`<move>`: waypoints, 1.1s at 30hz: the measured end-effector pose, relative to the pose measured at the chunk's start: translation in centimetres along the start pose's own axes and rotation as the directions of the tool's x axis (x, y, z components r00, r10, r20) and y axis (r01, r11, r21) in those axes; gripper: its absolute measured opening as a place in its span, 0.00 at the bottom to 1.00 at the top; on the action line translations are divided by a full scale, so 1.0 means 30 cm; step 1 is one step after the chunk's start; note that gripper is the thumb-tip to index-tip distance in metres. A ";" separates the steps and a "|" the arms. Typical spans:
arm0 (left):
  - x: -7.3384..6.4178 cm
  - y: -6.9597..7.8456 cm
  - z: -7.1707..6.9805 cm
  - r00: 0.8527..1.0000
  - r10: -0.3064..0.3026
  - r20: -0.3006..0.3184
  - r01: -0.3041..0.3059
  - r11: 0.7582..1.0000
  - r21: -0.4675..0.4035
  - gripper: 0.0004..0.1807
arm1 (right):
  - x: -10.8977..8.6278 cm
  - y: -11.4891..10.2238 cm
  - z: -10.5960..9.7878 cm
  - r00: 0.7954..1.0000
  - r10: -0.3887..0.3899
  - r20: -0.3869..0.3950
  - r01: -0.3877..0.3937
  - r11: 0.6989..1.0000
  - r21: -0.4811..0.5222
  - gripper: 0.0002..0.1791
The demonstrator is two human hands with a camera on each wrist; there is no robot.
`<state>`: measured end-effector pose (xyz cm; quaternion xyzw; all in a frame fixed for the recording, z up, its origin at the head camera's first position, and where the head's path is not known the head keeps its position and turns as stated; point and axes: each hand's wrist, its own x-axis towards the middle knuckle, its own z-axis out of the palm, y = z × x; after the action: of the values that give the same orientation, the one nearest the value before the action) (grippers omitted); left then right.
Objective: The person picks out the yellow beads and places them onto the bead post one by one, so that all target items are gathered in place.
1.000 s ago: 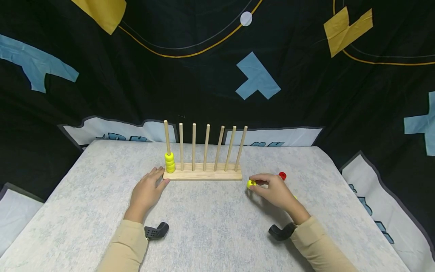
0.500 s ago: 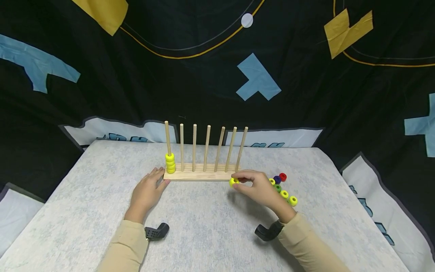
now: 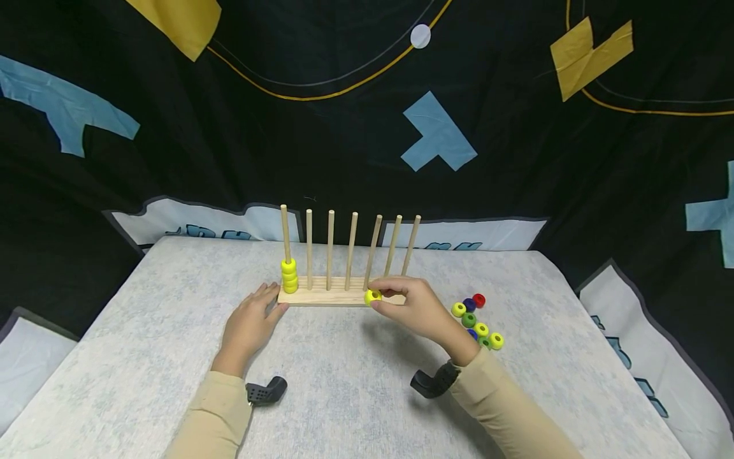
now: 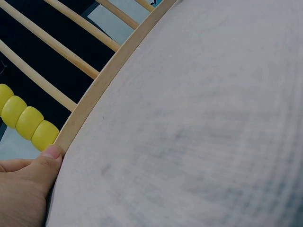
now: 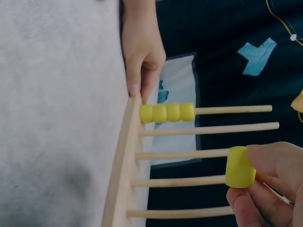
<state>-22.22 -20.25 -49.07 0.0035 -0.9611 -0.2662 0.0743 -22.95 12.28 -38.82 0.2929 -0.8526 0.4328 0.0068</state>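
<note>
A wooden peg rack with a row of upright pegs stands on the table. Several yellow beads are stacked on its leftmost peg. My left hand holds the left end of the base, thumb at the front edge and fingers beyond it. Thumb and fingers of my right hand pinch one yellow bead. In the head view this bead is raised in front of the rack, right of its middle, off any peg. The right hand covers the base's right end there.
Loose beads lie on the table to the right of the rack: a red bead, blue ones, green ones and several yellow ones. Behind the table hangs a dark cloth with coloured shapes.
My right hand has carried the yellow bead leftward from beside the loose beads to the front of the rack, lifting it slightly. The left hand stays at the rack's end.
</note>
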 end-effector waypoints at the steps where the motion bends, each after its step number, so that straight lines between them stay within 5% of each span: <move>1: 0.000 0.001 0.000 1.000 0.001 -0.001 -0.001 1.000 -0.001 0.31 | 0.007 -0.008 0.000 1.000 -0.008 0.000 0.008 1.000 -0.008 0.17; 33: -0.005 0.004 -0.004 1.000 0.002 -0.002 -0.002 1.000 -0.009 0.32 | 0.303 -0.249 -0.089 0.993 -0.109 -0.050 0.101 0.985 -0.142 0.20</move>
<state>-22.04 -20.19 -48.94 0.0023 -0.9598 -0.2702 0.0755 -27.37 6.39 -29.25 0.3234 -0.8636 0.3794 0.0747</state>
